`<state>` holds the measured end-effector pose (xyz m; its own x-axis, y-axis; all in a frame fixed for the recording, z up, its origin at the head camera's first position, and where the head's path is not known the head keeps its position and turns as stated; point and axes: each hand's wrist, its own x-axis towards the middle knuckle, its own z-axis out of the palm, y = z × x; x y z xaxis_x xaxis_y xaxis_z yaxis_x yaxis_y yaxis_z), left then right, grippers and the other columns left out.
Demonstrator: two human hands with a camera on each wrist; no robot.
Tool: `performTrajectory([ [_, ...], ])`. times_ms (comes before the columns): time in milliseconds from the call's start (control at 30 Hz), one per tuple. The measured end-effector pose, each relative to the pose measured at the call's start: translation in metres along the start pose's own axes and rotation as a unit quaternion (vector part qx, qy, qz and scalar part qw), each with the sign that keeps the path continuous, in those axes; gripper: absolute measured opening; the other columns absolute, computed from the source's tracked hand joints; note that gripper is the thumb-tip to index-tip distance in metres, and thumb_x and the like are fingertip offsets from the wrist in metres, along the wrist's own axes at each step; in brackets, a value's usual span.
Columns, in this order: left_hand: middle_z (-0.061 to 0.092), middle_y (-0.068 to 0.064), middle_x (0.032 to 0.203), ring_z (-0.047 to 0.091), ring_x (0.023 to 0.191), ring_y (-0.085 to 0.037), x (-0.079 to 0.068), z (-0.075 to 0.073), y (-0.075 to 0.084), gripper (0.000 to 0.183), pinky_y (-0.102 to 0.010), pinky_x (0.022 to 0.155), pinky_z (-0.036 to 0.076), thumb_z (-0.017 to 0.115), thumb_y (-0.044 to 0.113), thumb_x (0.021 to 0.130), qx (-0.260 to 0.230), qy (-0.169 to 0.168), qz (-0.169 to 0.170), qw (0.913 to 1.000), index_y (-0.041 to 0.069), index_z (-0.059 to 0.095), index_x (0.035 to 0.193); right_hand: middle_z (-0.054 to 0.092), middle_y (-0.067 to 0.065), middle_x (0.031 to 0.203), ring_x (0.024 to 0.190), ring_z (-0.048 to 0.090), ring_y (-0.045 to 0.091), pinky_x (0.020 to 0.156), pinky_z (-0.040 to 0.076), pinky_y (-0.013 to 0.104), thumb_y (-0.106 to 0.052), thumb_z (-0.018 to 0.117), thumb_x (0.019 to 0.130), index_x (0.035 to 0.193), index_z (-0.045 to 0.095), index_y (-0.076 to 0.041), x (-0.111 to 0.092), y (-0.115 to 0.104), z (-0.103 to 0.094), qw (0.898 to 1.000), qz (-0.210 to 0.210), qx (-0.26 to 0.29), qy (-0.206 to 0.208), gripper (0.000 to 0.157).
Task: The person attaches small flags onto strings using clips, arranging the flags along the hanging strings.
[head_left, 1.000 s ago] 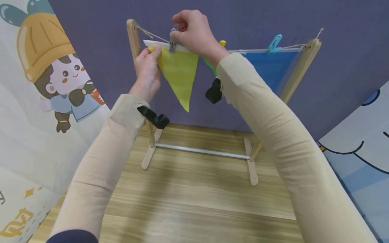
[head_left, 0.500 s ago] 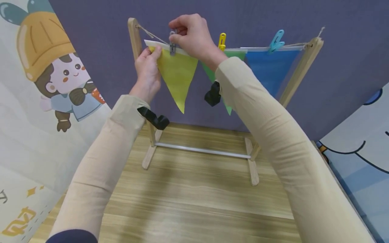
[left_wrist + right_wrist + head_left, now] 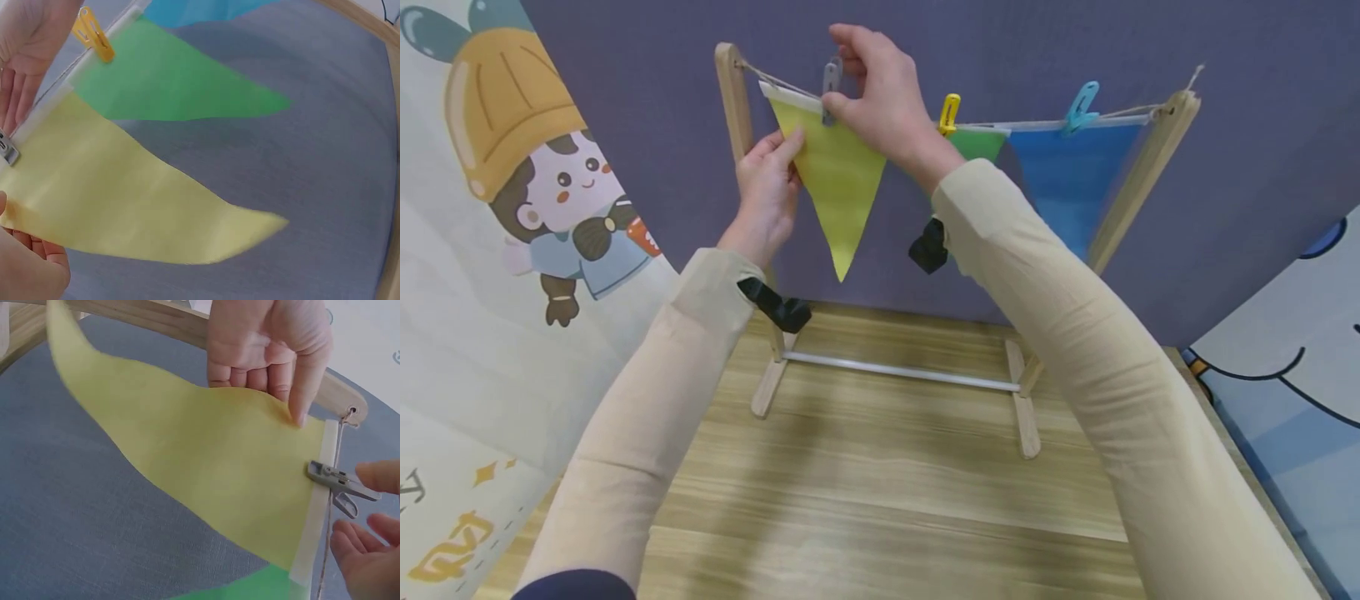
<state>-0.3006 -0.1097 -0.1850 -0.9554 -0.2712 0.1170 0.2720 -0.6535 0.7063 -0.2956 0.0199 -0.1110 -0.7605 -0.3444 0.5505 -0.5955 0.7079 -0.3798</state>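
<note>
A yellow triangular flag (image 3: 838, 167) with a white top band hangs from the string, tip down. My left hand (image 3: 767, 187) pinches its left edge between thumb and fingers, just below the band. A grey clothespin (image 3: 337, 479) clips the band to the string. My right hand (image 3: 883, 100) is beside this clothespin, thumb and fingers spread apart around its handles; the right wrist view shows a gap between the fingers and the pin. To the right hang a green flag (image 3: 169, 78) under a yellow clothespin (image 3: 950, 114) and a blue flag (image 3: 1078, 179) under a light blue clothespin (image 3: 1082, 108).
The string (image 3: 778, 81) runs between two wooden posts (image 3: 733, 100). A white bar (image 3: 895, 370) joins the posts low down, above wooden feet on a wood-grain surface (image 3: 880, 500). A purple-grey panel (image 3: 1015, 50) stands behind, and a printed cartoon sheet (image 3: 467, 333) is at left.
My right fingers have let go of the grey clothespin and spread apart, leaving it on the band. My left hand has slid slightly down the yellow flag's edge, and the flag's tip has swung left.
</note>
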Motion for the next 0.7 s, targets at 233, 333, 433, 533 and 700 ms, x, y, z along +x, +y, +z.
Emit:
performTrajectory([
  [233,0.060,-0.006,0.075,0.055,0.066,-0.013,-0.003,-0.012,-0.007,0.005,-0.020,0.059,0.044,0.061,-0.001,0.088,0.030,-0.003,-0.002,0.9996,-0.001,0.062,0.084,0.046,0.008,0.134,0.123,0.044,0.008,0.097,0.028,0.006,-0.016,0.061,0.091,0.141,0.037,-0.004,-0.012,0.001,-0.002,0.997,-0.034,0.045,0.043,0.056],
  [333,0.059,-0.006,0.074,0.054,0.065,-0.013,-0.005,-0.017,-0.009,0.002,-0.020,0.060,0.044,0.061,-0.001,0.088,0.043,-0.002,-0.005,0.9991,-0.002,0.061,0.086,0.045,0.009,0.135,0.123,0.044,0.008,0.098,0.028,0.007,-0.014,0.062,0.090,0.141,0.035,-0.003,-0.015,0.002,-0.002,0.996,-0.041,0.061,0.050,0.058],
  [433,0.059,-0.006,0.073,0.054,0.064,-0.014,-0.008,-0.020,-0.011,0.001,-0.021,0.060,0.045,0.061,-0.003,0.088,0.044,-0.001,-0.015,0.9989,-0.002,0.061,0.087,0.045,0.010,0.135,0.123,0.044,0.007,0.098,0.028,0.007,-0.013,0.062,0.090,0.142,0.033,-0.002,-0.020,0.003,-0.001,0.995,-0.046,0.065,0.053,0.060],
  [533,0.059,-0.005,0.071,0.053,0.063,-0.013,-0.012,-0.025,-0.012,0.006,-0.021,0.060,0.045,0.061,-0.003,0.088,0.048,-0.001,-0.033,0.9983,0.000,0.061,0.083,0.045,0.010,0.135,0.123,0.044,0.007,0.098,0.028,0.007,-0.013,0.062,0.091,0.141,0.034,-0.002,-0.025,0.005,0.000,0.995,-0.046,0.068,0.060,0.059],
  [700,0.058,-0.004,0.070,0.053,0.064,-0.013,-0.020,-0.037,-0.018,0.009,-0.021,0.063,0.047,0.059,-0.002,0.089,0.056,-0.024,-0.048,0.9970,0.003,0.061,0.082,0.048,0.011,0.132,0.120,0.046,0.008,0.097,0.030,0.008,-0.010,0.063,0.089,0.139,0.037,0.000,-0.036,0.008,0.001,0.992,-0.046,0.095,0.069,0.057],
])
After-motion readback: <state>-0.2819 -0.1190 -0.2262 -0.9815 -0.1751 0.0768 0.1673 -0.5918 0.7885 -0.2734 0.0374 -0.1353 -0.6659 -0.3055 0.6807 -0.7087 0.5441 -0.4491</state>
